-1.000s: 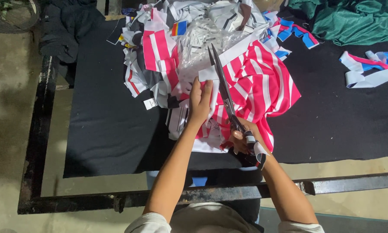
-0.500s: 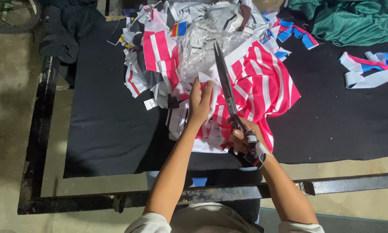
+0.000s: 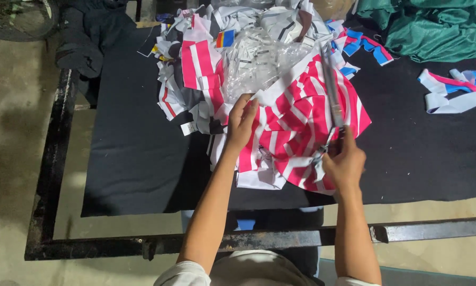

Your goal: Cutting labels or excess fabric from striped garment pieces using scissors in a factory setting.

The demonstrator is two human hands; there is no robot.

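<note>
From the head view, the black cloth (image 3: pixel 142 153) covered most of the table, and its left half lay bare, with open room from the pile out to the black metal frame (image 3: pixel 52 175) at the left edge. The near edge of the cloth stopped short of the frame's near bar, leaving a pale strip of tabletop between them. On the right, more bare black cloth ran out to the picture's edge.

The left hand (image 3: pixel 242 121) rested on the pink and white striped fabric (image 3: pixel 301 122), fingers bent down and pinching a white edge of it. The right hand (image 3: pixel 345 161) was closed around the handles of a pair of long scissors (image 3: pixel 330 87), whose blades pointed away toward the far side, lying over the striped fabric; whether the blades were parted could not be told. The striped fabric sat at the middle of the table, just in front of the person.

Behind it lay crumpled clear plastic (image 3: pixel 259 66) and a heap of white, pink and grey scraps (image 3: pixel 195 69). Blue, pink and white strips (image 3: pixel 455 90) lay apart at the right, green cloth (image 3: pixel 433 26) was bunched at the far right corner, and dark clothing (image 3: pixel 89 32) hung at the far left. The floor was pale concrete.
</note>
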